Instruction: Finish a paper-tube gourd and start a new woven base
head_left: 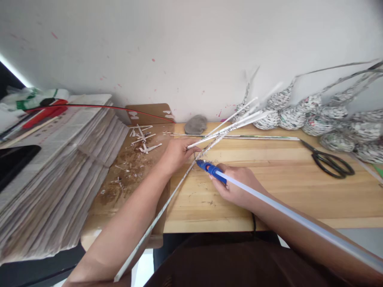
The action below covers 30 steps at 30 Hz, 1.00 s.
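Rolled paper sticks (231, 128) fan out to the upper right from my left hand (179, 153), whose fingers are closed on their lower ends. One long paper stick (161, 211) runs from the bundle down along my left forearm. My right hand (235, 181) is wrapped round a blue glue gun (213, 171). Its tip is close to the crossing of the sticks; whether it touches them I cannot tell. A long whitish glue stick (287, 209) comes out of its back and lies over my right forearm.
Stacked newspapers (74, 163) stand at the left. Paper scraps (146, 143) lie on a brown board (131, 191). A grey stone-like lump (195, 124), black scissors (329, 161) and several woven paper pieces (317, 119) are on the wooden table (269, 199).
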### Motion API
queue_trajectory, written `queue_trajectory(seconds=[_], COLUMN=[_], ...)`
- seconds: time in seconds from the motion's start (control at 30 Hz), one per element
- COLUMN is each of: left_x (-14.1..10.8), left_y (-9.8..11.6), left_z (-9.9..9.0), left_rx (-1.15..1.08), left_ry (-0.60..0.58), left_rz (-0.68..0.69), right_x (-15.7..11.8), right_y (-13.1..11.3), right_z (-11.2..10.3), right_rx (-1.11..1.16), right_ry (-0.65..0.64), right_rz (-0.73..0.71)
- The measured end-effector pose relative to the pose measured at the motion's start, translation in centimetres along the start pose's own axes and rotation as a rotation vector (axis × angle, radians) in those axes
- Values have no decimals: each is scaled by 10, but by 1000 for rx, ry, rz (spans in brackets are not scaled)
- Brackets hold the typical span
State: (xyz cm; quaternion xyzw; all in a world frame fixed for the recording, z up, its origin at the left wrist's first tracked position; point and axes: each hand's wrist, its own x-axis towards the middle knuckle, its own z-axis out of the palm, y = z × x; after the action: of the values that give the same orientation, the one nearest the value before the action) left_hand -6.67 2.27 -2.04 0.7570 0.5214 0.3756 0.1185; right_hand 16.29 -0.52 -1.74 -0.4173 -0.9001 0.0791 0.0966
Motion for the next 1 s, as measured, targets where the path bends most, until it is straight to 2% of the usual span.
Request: queue_trajectory(seconds=[0.27,0.5,0.67,0.87,1.0], left_x=[0,0,1,2,2], left_y=[-1,-3,-6,-13,-17], left_z=[-1,-1,-1,-1,-3], left_rx=[-10,-28,-54,-71,-24], left_ry=[10,22,25,35,28], left_rz=[-124,-166,-216,-277,-345], right_x=[-1,-2,1,7,6], right_y=[-5,-7,-7,-6,0], right_z=[-2,1,3,3,7], right_rx=[-16,-77,30,80,116], right_ry=[42,5,48,3,69], right_rz=[19,50,49,112,111])
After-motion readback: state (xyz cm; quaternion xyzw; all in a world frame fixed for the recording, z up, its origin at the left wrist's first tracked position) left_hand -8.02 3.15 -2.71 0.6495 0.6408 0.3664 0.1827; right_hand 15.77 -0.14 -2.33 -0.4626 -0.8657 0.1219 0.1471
